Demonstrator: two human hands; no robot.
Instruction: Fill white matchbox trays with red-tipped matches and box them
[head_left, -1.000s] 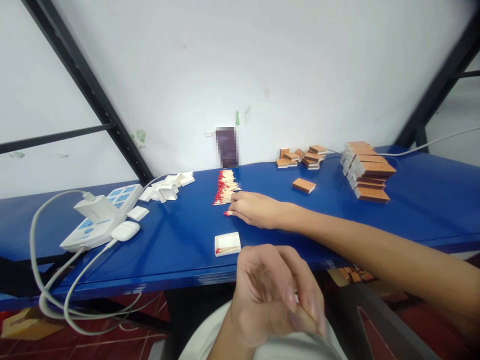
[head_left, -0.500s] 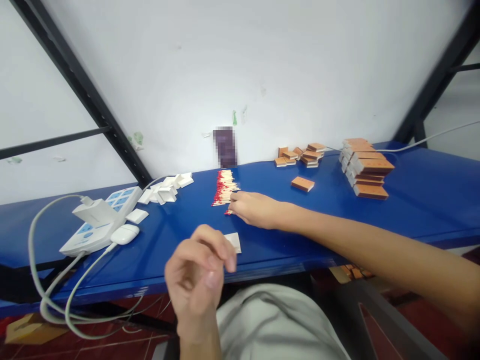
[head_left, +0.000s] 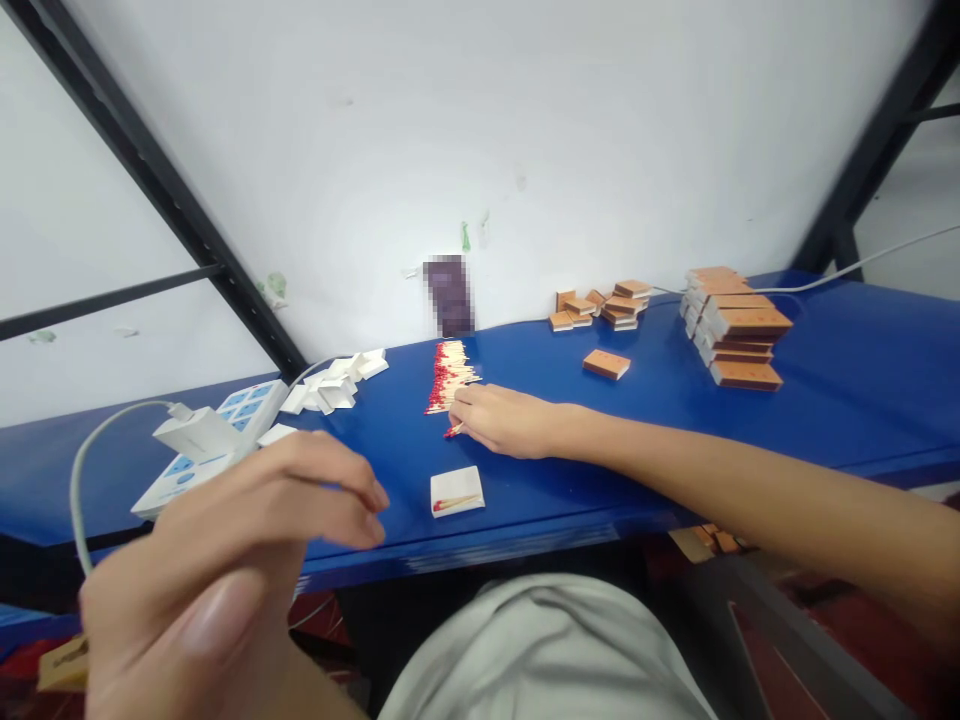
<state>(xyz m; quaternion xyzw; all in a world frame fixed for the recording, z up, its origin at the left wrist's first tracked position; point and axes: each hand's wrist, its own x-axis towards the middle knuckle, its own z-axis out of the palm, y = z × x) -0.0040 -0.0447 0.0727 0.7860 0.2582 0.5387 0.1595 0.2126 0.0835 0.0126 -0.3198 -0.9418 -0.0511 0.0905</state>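
Right hand [head_left: 504, 418] pinches a few matches [head_left: 453, 432] between match pile [head_left: 451, 378] and white tray [head_left: 454, 481]; left hand [head_left: 217, 560] hovers, fingers parted from thumb, left of tray.

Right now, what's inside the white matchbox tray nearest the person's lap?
A few red-headed matchsticks lie along the near side of the white matchbox tray. They overlap too closely to count, and they cover the strip of tray floor beneath them.

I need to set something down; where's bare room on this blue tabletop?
Bare: right of the tall matchbox stack, and between the white tray pile and loose matches. Crowded: left, by the power strip; centre, at your right hand.
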